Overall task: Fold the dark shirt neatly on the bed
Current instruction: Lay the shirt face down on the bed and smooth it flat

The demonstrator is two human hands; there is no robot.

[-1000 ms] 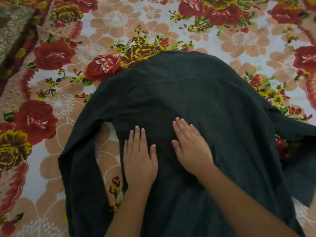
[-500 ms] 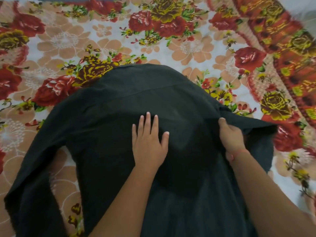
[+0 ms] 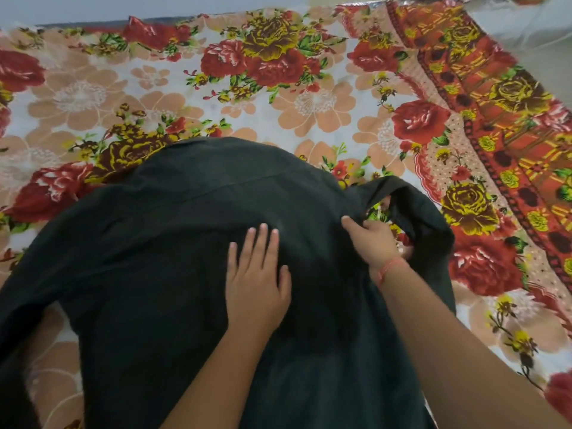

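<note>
I see the shirt (image 3: 173, 243), dark matte cloth with one straight seam across its far part, spread in soft folds on the near half of the flowered sheet (image 3: 309, 103). The left hand (image 3: 255, 274) lies flat on its middle, fingers straight and close together. The right hand (image 3: 376, 239) pinches the bunched right sleeve (image 3: 424, 212) at the shirt's edge.

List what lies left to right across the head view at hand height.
left sleeve → left hand, flat on the dark shirt → right hand, gripping the shirt's edge → raised right sleeve → floral bedsheet
</note>
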